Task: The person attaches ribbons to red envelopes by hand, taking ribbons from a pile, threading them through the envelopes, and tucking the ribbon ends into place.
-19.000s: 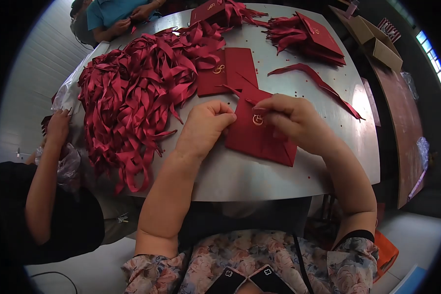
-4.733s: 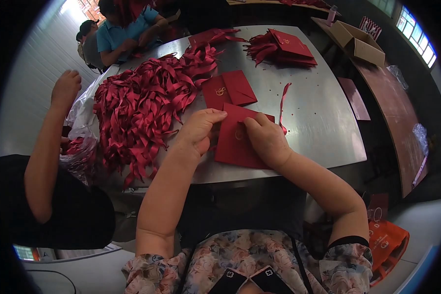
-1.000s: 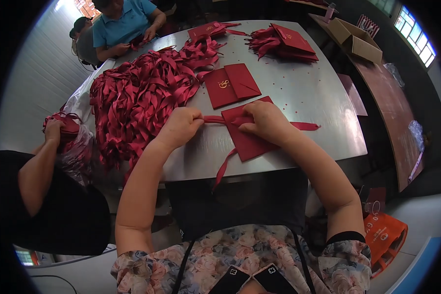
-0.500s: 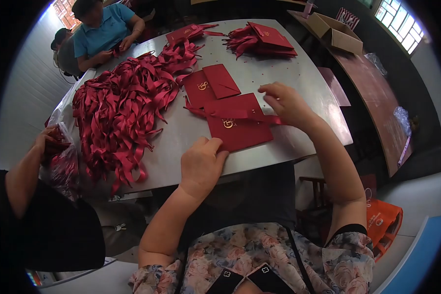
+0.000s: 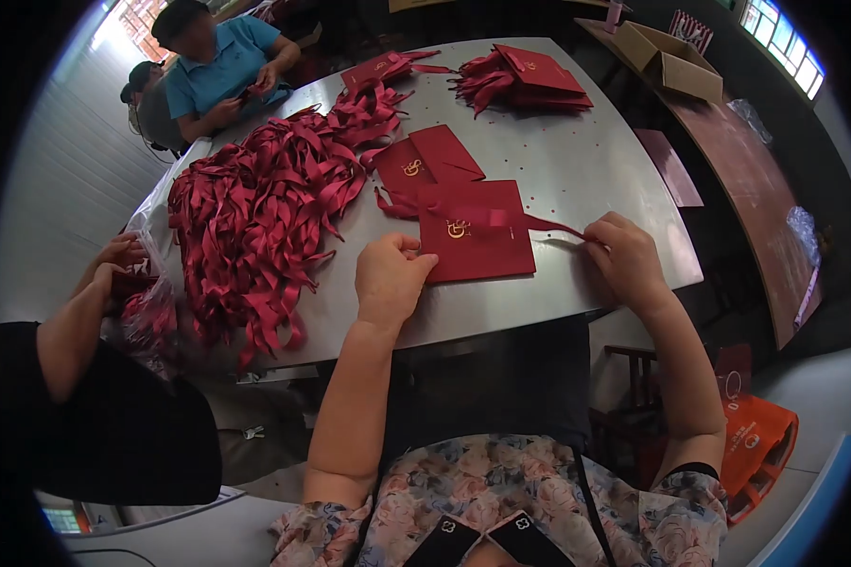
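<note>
My L fingers [image 5: 409, 243] pinch L edge of red bag [image 5: 487, 257], nr surface's [image 5: 591, 165] front rim; R fingers [image 5: 599, 230] closed on ribbon [image 5: 553, 225] running past its R edge. Open room R; ribbon pile [image 5: 260, 213] crowds L, 2nd bag [image 5: 449, 154] just behind.

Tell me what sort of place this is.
Probably a small packing or assembly workshop: a big heap of red ribbons covers part of a metal table, flat red packets lie stacked at its far end, and a person in blue sits along the same table.
</note>
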The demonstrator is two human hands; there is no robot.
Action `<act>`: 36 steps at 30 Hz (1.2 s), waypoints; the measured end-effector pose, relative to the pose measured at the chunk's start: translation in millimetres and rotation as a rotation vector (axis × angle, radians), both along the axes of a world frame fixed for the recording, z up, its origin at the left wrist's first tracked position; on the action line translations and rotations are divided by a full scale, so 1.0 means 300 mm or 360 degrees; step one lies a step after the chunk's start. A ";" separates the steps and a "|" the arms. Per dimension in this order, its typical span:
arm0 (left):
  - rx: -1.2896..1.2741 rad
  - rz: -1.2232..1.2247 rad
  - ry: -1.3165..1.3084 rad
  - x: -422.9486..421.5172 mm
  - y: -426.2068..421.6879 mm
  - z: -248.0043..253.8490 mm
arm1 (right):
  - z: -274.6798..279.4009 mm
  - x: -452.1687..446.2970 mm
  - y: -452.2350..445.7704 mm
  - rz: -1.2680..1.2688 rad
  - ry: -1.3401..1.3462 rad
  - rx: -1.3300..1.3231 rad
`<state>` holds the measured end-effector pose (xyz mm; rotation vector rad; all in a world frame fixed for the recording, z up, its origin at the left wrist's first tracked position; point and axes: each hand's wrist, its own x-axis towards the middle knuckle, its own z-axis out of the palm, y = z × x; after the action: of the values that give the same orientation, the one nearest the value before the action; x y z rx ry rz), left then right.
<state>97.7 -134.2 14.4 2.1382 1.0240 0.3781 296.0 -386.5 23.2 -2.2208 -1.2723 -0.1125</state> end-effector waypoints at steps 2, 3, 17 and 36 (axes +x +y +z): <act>-0.0046 -0.0028 -0.0054 0.007 0.017 -0.025 | 0.031 -0.023 0.008 -0.0022 -0.0002 0.0025; -0.0080 -0.0036 -0.0088 0.011 0.020 -0.021 | 0.063 -0.040 0.017 -0.0004 0.0226 0.0072; -0.0881 -0.0111 -0.0255 0.029 0.092 0.050 | 0.132 -0.047 0.174 0.0520 0.1081 0.0412; -0.1476 0.0016 -0.0596 0.046 0.095 0.043 | -0.083 -0.189 0.385 0.0503 0.0535 0.0494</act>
<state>111.4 -105.7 27.3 1.1749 0.7698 0.2242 239.3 -270.9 -1.8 -1.6723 -1.2966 0.1677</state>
